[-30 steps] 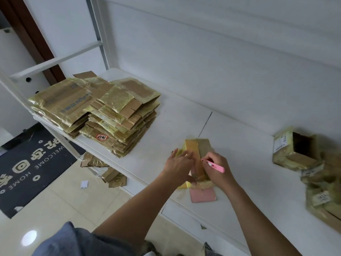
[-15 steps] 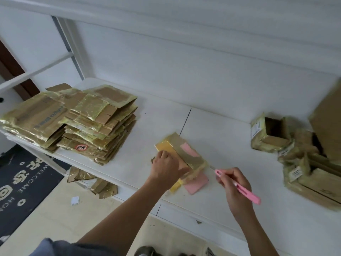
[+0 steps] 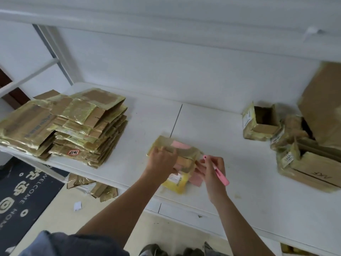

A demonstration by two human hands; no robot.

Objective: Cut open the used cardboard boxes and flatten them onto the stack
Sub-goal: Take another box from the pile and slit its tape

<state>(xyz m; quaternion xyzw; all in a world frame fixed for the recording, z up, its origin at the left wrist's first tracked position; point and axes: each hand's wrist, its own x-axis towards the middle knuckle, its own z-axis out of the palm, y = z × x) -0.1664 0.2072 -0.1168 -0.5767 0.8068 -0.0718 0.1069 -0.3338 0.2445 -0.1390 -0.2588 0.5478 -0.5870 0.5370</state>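
Box (image 3: 180, 154) sits near the front edge of the white table (image 3: 212, 126), centre of view, with the stack (image 3: 73, 126) of flattened boxes well apart at 9–10 o'clock from it and the uncut boxes (image 3: 262, 122) at 2–3 o'clock. It looks small, light and thin-walled: corrugated card wrapped in glossy yellowish tape, so stiff along the panels, soft at the cut seams, and likely slippery on the taped faces. Judgement: take hold at the card edges or folded corners, not the flat taped faces; keep one hand pinning it, since something this light could skate on the table. Left hand (image 3: 162, 161) is on the box's near-left part, fingers curled over its top edge, gripping it. Right hand (image 3: 212, 169) is just beside the box's right end, fingers wrapped round a pink cutter (image 3: 217, 170); the tip points at about 11 o'clock toward the box. Whether the blade touches the card, can't tell. Box long axis runs roughly 10 to 4 o'clock, pink and yellow labels showing at the near end. It seems partly collapsed, not yet flat.
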